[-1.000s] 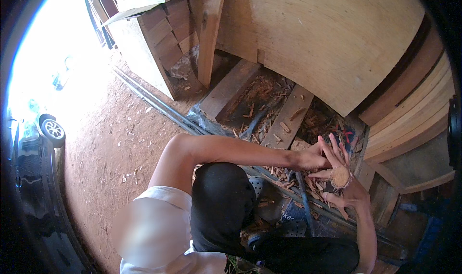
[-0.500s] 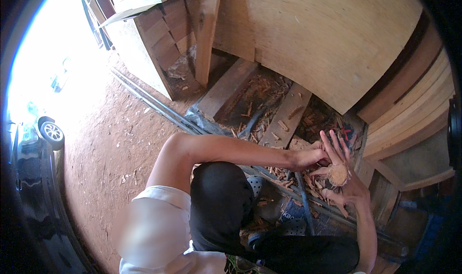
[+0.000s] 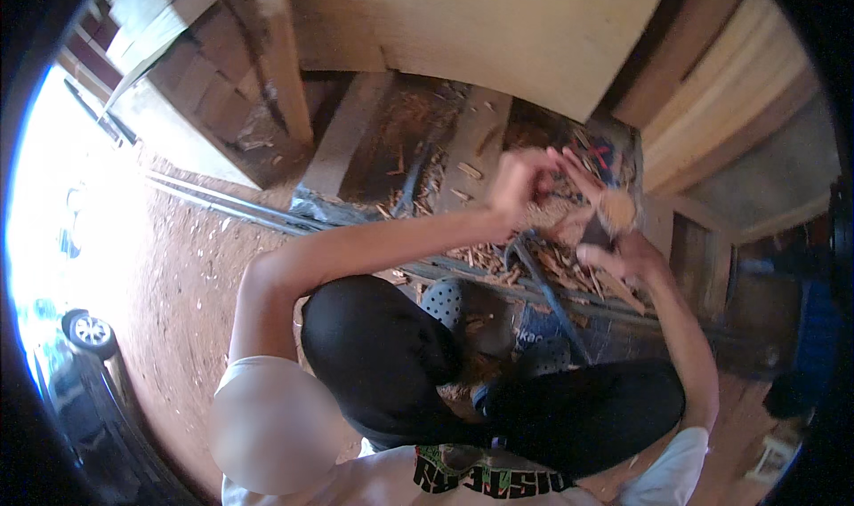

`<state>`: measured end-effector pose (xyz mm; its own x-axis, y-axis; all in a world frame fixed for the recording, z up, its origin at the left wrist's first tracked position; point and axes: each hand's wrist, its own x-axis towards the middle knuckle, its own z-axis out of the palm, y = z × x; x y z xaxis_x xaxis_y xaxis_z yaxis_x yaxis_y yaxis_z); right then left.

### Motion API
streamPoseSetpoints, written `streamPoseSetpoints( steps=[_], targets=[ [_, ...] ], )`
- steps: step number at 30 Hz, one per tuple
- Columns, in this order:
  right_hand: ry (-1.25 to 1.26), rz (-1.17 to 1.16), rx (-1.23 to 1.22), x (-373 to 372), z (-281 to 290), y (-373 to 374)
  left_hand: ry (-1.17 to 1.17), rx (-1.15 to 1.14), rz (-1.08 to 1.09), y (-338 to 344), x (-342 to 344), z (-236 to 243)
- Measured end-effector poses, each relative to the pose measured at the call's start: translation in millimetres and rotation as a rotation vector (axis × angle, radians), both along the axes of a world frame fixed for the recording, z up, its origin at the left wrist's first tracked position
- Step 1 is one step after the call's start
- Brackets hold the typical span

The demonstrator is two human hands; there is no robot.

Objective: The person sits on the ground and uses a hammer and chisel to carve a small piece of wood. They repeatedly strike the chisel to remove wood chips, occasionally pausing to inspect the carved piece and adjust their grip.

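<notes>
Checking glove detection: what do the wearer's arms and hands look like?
No gloves: the left hand and right hand are both bare. No watch, band or cable shows on either wrist. The left sleeve and right sleeve are white and short. Blur hides fine detail; can't rule out rings.

- Left hand (image 3: pixel 521 184): blurred (its outline smeared)
- Round-ended tan piece (image 3: pixel 617 209) at the right hand (image 3: pixel 630 255): far end hidden
- Black car (image 3: pixel 100 413): cut off by the dark rim
</notes>
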<state>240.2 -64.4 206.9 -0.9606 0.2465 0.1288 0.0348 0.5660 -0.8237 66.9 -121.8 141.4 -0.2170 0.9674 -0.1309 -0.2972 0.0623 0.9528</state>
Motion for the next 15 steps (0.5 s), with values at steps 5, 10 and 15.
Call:
streamPoseSetpoints(
  steps=[5, 10, 15],
  targets=[
    [-0.022, -0.254, -0.283, 12, -21, 13, -0.004, 0.122, 0.124, 6, -8, 23],
    [0.055, -0.457, -0.392, -4, -44, 12, 0.343, 0.372, -0.232, 3, -6, 39],
    [0.211, -0.366, -0.29, -16, -55, 0, 0.526, 0.219, -0.417, -1, 15, 41]
  ],
)
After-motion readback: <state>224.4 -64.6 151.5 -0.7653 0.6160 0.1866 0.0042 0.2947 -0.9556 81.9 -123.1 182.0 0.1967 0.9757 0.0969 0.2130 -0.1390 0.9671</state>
